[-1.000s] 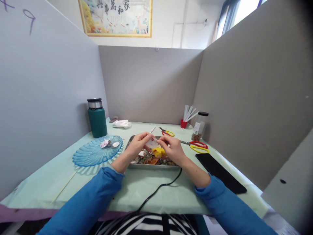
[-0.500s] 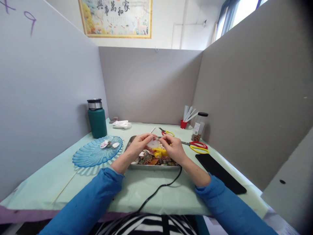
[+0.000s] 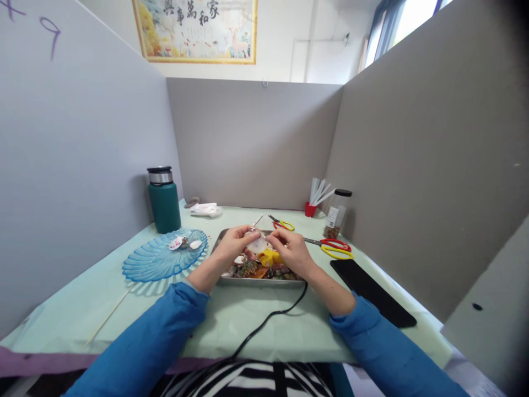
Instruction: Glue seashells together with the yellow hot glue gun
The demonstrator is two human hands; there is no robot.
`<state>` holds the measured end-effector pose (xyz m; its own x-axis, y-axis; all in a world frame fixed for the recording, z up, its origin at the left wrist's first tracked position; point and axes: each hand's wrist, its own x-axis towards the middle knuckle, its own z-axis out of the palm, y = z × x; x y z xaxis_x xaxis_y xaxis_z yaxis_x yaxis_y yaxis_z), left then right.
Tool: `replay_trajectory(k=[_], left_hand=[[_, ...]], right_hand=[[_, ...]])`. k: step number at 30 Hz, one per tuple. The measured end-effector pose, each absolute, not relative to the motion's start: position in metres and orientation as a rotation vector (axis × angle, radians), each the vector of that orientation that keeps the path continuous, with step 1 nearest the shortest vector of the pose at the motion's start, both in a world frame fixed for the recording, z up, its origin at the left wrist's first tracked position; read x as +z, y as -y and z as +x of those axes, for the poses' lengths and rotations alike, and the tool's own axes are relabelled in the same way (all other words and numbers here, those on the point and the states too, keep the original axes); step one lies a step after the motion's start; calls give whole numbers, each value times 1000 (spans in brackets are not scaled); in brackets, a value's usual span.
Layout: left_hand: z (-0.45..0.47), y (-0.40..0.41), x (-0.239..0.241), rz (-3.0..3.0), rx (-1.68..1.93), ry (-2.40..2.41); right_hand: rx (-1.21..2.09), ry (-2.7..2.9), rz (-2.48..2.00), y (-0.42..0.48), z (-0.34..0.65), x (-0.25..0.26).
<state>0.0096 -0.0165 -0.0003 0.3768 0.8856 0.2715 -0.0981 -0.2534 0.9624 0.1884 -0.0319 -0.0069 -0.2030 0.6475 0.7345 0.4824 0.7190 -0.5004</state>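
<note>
At the frame's centre, above the metal tray (image 3: pixel 219 242) of shells, the left hand (image 3: pixel 233 242) and right hand (image 3: pixel 289 249) still pinch a white shell (image 3: pixel 258 244) between closed fingertips, now lowered slightly from a second ago, nearer the yellow glue gun (image 3: pixel 269 257).

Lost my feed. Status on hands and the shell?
Left hand and right hand both pinch white shell. Held above metal tray of shells. Yellow tool just beneath; nothing blocking.

2 bright blue long sleeves end at bare hands, above a black-and-white striped garment.
</note>
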Motion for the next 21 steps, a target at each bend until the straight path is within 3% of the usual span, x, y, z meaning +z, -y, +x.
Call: replay_trajectory(k=[10, 21], left_hand=[[8, 16, -1, 1493, 1060, -699], [6, 29, 9, 1451, 738, -445]], right_hand=[[204, 1906, -825, 34, 191, -6], [263, 2017, -594, 35, 190, -8]])
